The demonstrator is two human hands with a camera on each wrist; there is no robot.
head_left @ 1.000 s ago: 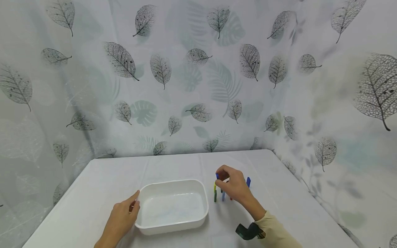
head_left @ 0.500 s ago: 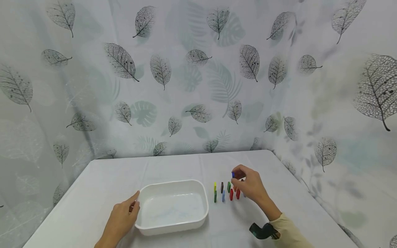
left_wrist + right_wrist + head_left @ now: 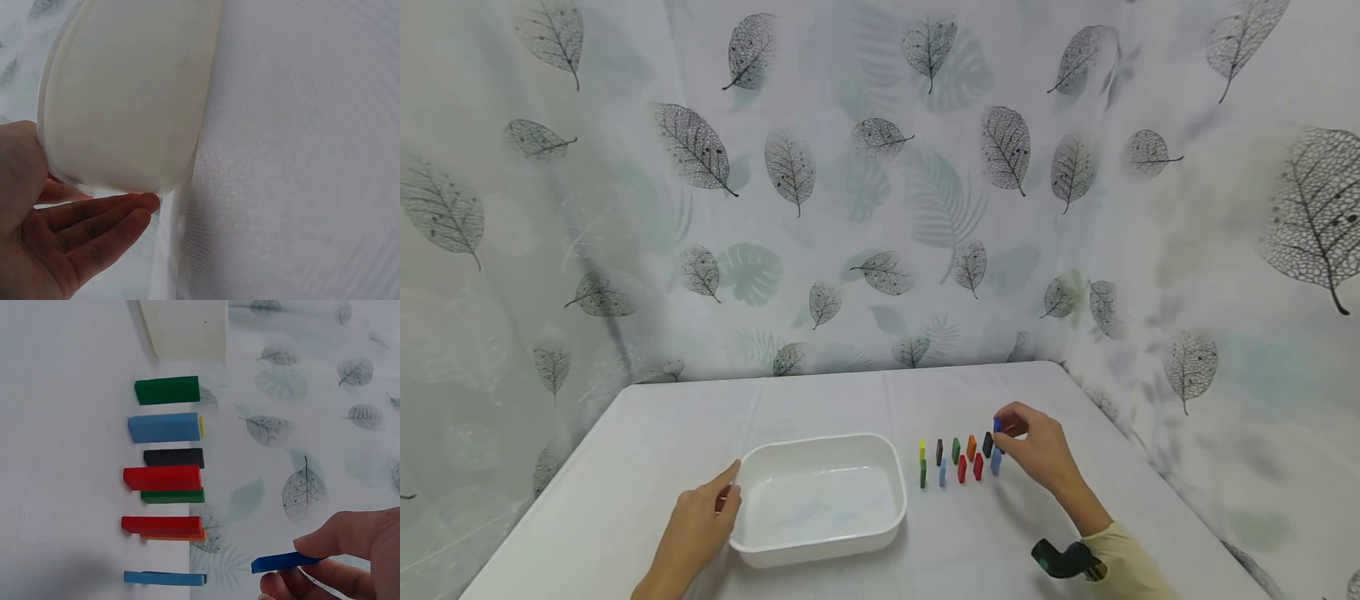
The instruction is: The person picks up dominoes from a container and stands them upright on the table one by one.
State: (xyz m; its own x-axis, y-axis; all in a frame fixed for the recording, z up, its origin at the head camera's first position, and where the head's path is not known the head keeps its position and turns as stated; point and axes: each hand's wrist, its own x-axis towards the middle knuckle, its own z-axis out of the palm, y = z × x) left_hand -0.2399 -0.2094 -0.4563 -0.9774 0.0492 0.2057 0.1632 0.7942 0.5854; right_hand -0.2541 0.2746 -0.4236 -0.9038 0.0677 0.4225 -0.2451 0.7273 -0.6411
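Note:
My right hand (image 3: 1041,454) pinches a dark blue domino block (image 3: 281,562) between thumb and fingers, at the right end of two rows of standing domino blocks. In the right wrist view that block is held apart from the others. The front row includes a green block (image 3: 922,473), a red block (image 3: 962,469) and a light blue block (image 3: 996,461). Behind them stand a yellow block (image 3: 922,450), an orange block (image 3: 972,447) and a black block (image 3: 988,444). My left hand (image 3: 688,525) touches the left end of a white basin (image 3: 816,554), its fingers fairly straight along the outer wall.
A white cloth (image 3: 685,417) covers the table beneath the basin and blocks. Leaf-print curtains (image 3: 850,208) hang behind and at both sides. A dark band (image 3: 1063,558) sits at my right wrist, by a pale sleeve (image 3: 1127,567).
My right hand has moved rightward along the rows, from near the yellow block to their right end, still pinching the blue block. The left hand and basin stay in place.

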